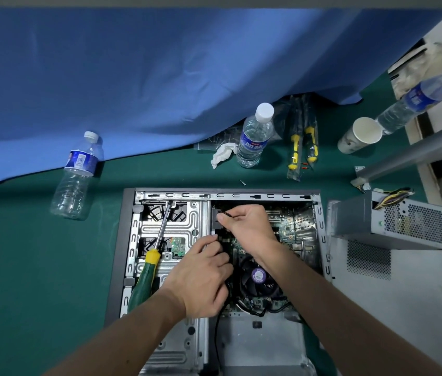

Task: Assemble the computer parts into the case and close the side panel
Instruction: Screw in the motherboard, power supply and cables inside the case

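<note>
An open computer case [129,240] lies flat on the green table with its motherboard [293,226] and a black CPU fan [257,280] exposed. My right hand [247,229] pinches a thin black cable [223,213] above the board's upper left part. Just left of the fan, my left hand [200,280] is curled over a black cable or connector at the board's edge; what it grips is mostly hidden. A green and yellow screwdriver [149,267] rests on the metal drive cage [171,226]. The grey power supply [393,223] sits on the side panel [404,294] to the right.
Water bottles stand at the left [77,175], centre back [255,137] and far right [409,104]. A paper cup [360,134], bagged yellow screwdrivers [302,142], a crumpled tissue [222,153] and a loose screw [242,182] lie behind the case. A blue cloth [133,77] covers the back.
</note>
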`<state>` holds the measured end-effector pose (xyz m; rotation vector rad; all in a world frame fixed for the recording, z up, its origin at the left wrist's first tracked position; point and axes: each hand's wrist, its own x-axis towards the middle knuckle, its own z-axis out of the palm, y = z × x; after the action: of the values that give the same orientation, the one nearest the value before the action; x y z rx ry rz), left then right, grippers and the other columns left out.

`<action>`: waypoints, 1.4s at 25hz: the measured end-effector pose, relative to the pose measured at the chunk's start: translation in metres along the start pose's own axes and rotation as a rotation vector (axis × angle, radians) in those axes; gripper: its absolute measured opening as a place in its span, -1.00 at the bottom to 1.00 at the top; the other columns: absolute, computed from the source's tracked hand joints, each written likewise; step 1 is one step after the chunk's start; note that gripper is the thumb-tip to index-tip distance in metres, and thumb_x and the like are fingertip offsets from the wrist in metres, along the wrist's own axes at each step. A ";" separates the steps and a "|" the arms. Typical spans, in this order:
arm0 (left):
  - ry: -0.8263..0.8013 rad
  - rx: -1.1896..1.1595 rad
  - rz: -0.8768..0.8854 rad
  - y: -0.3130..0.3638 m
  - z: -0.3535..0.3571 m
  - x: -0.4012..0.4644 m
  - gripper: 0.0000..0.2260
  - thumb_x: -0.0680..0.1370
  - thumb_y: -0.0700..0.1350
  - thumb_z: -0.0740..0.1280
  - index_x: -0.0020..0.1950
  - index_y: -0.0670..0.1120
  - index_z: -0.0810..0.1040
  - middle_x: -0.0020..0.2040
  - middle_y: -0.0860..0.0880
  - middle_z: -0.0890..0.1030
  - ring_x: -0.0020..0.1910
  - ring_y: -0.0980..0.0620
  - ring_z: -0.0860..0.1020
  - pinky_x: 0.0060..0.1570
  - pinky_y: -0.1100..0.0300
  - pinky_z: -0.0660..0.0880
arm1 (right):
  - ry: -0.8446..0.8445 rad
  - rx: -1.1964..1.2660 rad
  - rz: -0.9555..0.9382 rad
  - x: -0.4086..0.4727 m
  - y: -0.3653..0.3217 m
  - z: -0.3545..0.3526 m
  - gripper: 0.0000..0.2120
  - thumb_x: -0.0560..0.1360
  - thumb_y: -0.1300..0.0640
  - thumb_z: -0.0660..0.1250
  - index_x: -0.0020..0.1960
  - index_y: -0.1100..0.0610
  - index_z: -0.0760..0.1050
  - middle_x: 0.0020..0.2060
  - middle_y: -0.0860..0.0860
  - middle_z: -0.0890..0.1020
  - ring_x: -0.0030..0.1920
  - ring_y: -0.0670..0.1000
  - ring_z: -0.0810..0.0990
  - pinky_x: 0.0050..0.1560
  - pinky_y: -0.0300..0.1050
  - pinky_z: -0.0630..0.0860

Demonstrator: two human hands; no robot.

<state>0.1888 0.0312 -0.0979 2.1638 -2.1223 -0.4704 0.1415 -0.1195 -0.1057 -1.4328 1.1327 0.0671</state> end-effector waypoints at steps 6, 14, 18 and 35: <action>-0.003 -0.010 -0.005 0.000 0.000 0.000 -0.83 0.36 0.03 0.21 -0.23 0.01 0.54 -0.28 0.06 0.47 -0.13 -0.01 0.42 0.37 -0.01 0.23 | -0.089 0.045 -0.030 -0.002 -0.002 -0.008 -0.92 0.47 0.09 0.49 -0.20 0.01 0.63 -0.30 -0.10 0.70 -0.25 -0.18 0.63 -0.11 -0.27 0.54; 0.000 0.001 -0.013 -0.001 0.002 0.000 -0.83 0.38 0.04 0.20 -0.22 0.01 0.55 -0.27 0.07 0.47 -0.13 0.00 0.41 0.37 -0.01 0.22 | 0.030 -0.025 -0.007 0.002 -0.006 0.005 -0.77 0.42 0.02 0.52 -0.37 0.00 0.58 -0.42 -0.15 0.65 -0.25 -0.06 0.64 -0.08 -0.10 0.57; -0.009 0.000 -0.014 0.000 0.000 0.000 -0.82 0.37 0.04 0.19 -0.21 0.02 0.55 -0.27 0.07 0.48 -0.14 0.01 0.40 0.36 -0.01 0.22 | -0.022 -0.093 -0.037 0.004 -0.005 -0.001 -0.83 0.44 -0.01 0.50 -0.26 0.04 0.63 -0.28 -0.03 0.71 -0.14 0.03 0.68 0.04 0.03 0.61; -0.004 0.049 -0.089 0.012 -0.009 -0.003 -0.84 0.44 0.03 0.20 -0.12 0.05 0.55 -0.21 0.10 0.56 -0.06 0.00 0.47 0.37 0.01 0.18 | 0.331 -0.860 -0.239 -0.101 0.081 -0.109 -0.42 0.67 0.02 0.06 0.61 0.05 -0.09 0.51 0.07 0.23 0.48 0.08 0.18 0.50 0.04 0.18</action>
<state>0.1795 0.0318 -0.0856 2.2939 -2.0672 -0.4336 -0.0246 -0.1294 -0.0735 -2.4060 1.2499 0.1666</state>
